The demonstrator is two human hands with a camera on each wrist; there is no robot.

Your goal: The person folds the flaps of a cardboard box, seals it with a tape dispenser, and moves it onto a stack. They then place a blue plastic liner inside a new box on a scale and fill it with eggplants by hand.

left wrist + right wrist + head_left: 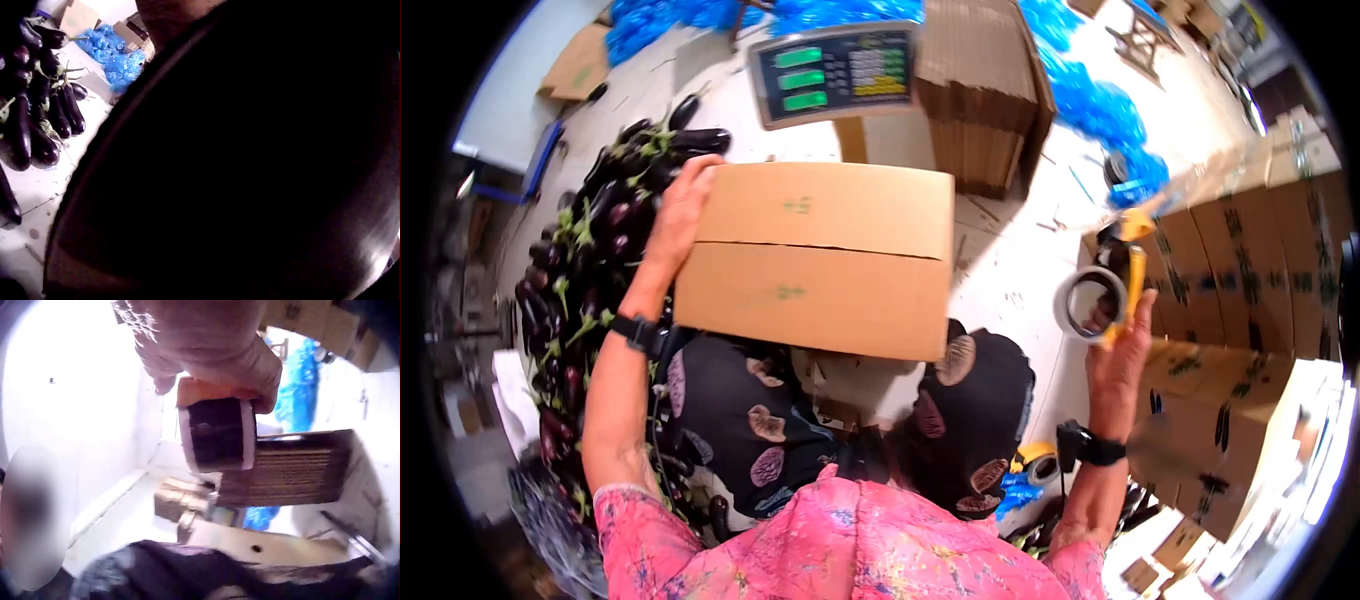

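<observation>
The carton (815, 300) lies over the near part of the floor (1005, 270), above the knees (730, 390); its long axis runs left to right, right end slightly nearer the person, the flap seam parallel to it. The tape dispenser (1137, 272) is held above the floor, apart from the carton's right edge; its long axis runs away from the person, the head pointing toward the floor's far edge. The left hand (680, 215) presses the carton's left side near the far corner; whether its fingers bend round the edge cannot be told. The right hand (1122, 360) grips the dispenser, fingers curled round it.

Surroundings: taped boxes (1240, 250) stand stacked along the right side; eggplants (615, 215) are heaped at the left, the left arm passing in front; flattened boxes (975, 90) stand beyond the carton's far right corner, and the scale panel (835, 75) beyond its far edge. A second dispenser (1040, 462) lies near the right knee.

Materials: plain brown cardboard with faint green print; glossy dark eggplant skins; crumpled blue film (1090, 90); a yellow dispenser frame bearing a ring-shaped roll (1064, 303).
</observation>
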